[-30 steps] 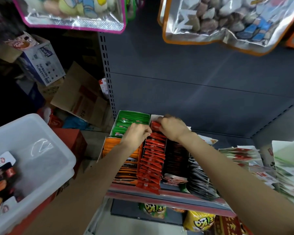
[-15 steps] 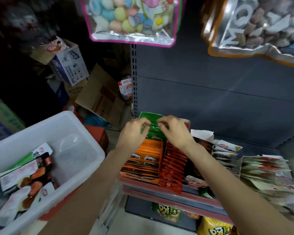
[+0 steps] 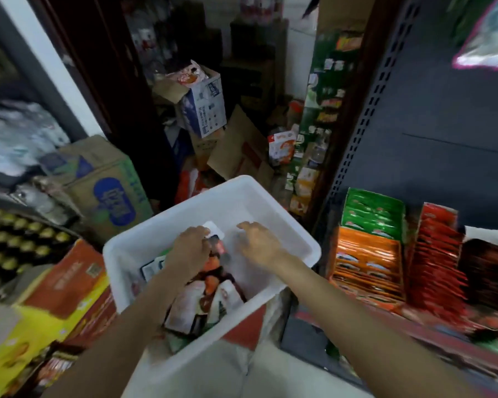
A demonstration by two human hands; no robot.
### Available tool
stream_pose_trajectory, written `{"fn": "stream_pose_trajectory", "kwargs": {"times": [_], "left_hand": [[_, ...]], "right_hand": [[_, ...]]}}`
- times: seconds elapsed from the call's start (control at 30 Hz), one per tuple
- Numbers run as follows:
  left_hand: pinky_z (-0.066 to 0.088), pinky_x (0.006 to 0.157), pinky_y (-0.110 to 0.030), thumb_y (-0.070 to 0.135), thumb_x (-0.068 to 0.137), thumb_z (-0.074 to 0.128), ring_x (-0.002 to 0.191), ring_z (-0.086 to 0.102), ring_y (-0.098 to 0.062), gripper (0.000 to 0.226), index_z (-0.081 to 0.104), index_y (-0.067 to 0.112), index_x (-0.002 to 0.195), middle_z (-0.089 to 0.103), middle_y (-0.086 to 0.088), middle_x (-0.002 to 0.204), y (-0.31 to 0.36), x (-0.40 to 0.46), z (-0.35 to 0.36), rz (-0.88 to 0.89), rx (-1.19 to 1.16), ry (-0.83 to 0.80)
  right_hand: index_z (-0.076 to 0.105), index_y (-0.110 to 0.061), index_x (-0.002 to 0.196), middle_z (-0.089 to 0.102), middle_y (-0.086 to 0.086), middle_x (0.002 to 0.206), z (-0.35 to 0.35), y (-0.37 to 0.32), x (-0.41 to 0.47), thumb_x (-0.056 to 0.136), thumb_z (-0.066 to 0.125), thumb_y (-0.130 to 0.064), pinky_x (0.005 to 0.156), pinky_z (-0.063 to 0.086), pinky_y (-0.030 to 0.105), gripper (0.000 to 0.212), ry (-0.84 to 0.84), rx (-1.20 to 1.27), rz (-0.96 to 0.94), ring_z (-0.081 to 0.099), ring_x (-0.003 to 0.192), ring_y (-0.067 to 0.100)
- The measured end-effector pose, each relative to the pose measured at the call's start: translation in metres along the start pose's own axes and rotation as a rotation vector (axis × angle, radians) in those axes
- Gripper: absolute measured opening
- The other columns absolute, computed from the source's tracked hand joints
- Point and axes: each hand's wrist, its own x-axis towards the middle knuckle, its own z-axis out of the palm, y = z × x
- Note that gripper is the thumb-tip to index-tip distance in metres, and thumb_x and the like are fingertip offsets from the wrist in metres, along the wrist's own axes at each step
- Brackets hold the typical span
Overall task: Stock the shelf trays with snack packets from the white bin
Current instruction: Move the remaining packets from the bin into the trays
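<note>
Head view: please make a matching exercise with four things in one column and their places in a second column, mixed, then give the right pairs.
Things:
1. left hand
2. right hand
3. green packets
4. white bin

Places:
A. on the shelf, behind the orange packets
B. over the bin's bare floor
C. on the packets in the bin
D. left of the shelf

Pairs: 1-C, 2-B, 3-A, 4-D
</note>
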Motion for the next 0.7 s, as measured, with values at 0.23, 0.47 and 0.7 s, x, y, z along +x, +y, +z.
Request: {"fn": "stream_pose_trajectory", "kwargs": {"times": [0.23,0.47,0.7], "left_hand": [[0.02,0.114,-0.033,0.048,0.086,0.061,0.143,0.02,-0.023,0.085,0.018,0.012,0.15,0.019,-0.008,0.156,-0.071,-0.011,0.001,0.151,0.189,-0.397],[0.026,0.112,-0.05,0.057,0.077,0.067,0.141,0.022,-0.03,0.094,0.019,0.022,0.15,0.02,-0.005,0.155,-0.073,-0.013,0.003,0.138,0.233,-0.368],[0.025,0.112,-0.042,0.048,0.082,0.066,0.137,0.026,-0.027,0.07,0.042,0.016,0.14,0.026,-0.004,0.151,-0.065,-0.016,-0.002,0.172,0.325,-0.276]], "right_hand": [[0.054,-0.007,0.096,0.054,0.008,0.091,0.066,-0.029,0.037,0.085,0.066,-0.024,0.062,0.037,0.027,0.023,-0.132,0.162,0.23,0.053,0.088,0.024],[0.057,-0.003,0.11,0.062,0.012,0.108,0.076,-0.033,0.04,0.081,0.07,-0.017,0.069,0.04,0.027,0.035,0.034,0.071,0.393,0.059,0.101,0.029],[0.057,-0.003,0.111,0.063,0.016,0.111,0.066,-0.037,0.036,0.082,0.068,-0.008,0.073,0.044,0.028,0.032,0.023,0.078,0.394,0.059,0.096,0.026]]}}
